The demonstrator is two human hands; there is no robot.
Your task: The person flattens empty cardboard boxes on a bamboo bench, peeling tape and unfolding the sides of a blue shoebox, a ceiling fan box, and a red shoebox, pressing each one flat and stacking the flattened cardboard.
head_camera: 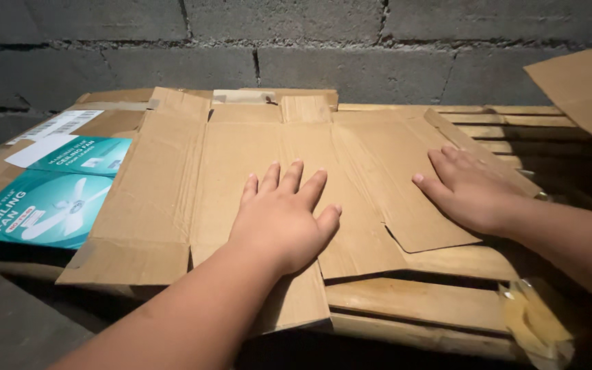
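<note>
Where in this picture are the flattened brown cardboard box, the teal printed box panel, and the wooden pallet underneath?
flattened brown cardboard box (241, 151): head view, on its bare middle panel above the left hand.
teal printed box panel (42, 205): head view, on the teal face at left.
wooden pallet (412, 305): head view, on a bare front slat.

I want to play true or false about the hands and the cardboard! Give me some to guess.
1. Both hands lie flat on the cardboard. True: the left hand and right hand press on it, palms down.
2. The right hand holds a knife. False: it holds nothing.
3. A teal box lies left of the cardboard. True.
4. The wall behind is wood. False: it is grey block.
5. The cardboard rests on a wooden pallet. True.
</note>
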